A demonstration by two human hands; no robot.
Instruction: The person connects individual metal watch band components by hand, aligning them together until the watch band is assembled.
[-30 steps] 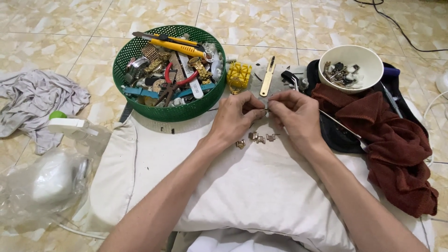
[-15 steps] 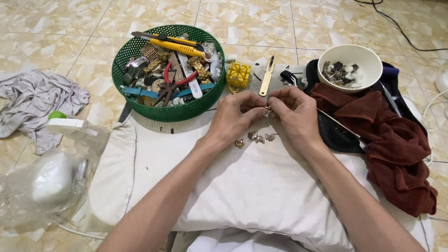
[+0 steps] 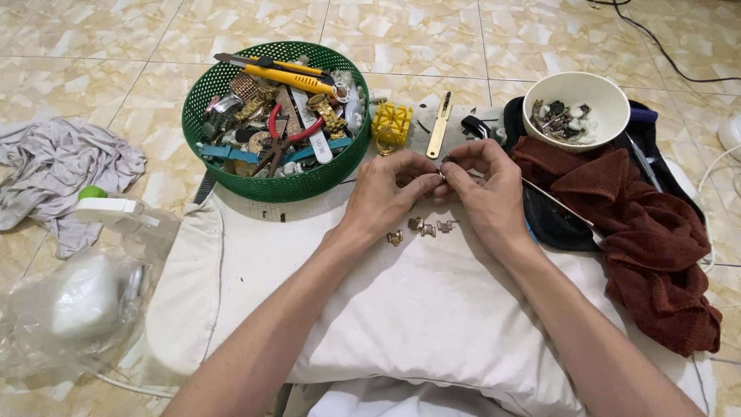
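From the grey cloth [image 3: 58, 174] at far left and the green basket [image 3: 275, 116] of tools, the left hand [image 3: 390, 193] and right hand [image 3: 482, 193] meet at centre, both grips pinching a small metal link [image 3: 441, 173] above loose links [image 3: 423, 227] on the white pillow [image 3: 401, 309], seemingly mid-separation, needing fine steadiness next.

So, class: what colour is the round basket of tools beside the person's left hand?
Green: the basket is a green plastic mesh, seen clearly in the head view.
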